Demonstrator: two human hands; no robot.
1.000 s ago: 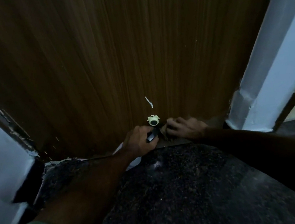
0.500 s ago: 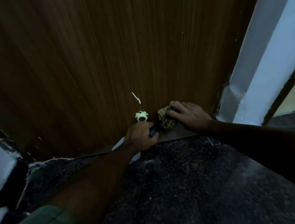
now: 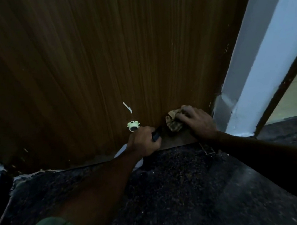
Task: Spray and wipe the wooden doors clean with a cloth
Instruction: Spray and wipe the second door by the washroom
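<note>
Cloth (image 3: pixel 173 123) bunched under your right hand (image 3: pixel 196 123), fingers curled over it, pressed to wooden door (image 3: pixel 117 50) near its bottom right corner. Your left hand (image 3: pixel 143 141) grips spray bottle (image 3: pixel 133 126) beside it.

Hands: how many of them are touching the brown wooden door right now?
1. The right hand presses a crumpled patterned cloth against the brown wooden door near its bottom edge. The left hand grips a spray bottle just before the door.

Dark speckled stone floor (image 3: pixel 181 192), wooden door (image 3: pixel 117 50) standing at its far edge (perhaps slightly raised)
</note>
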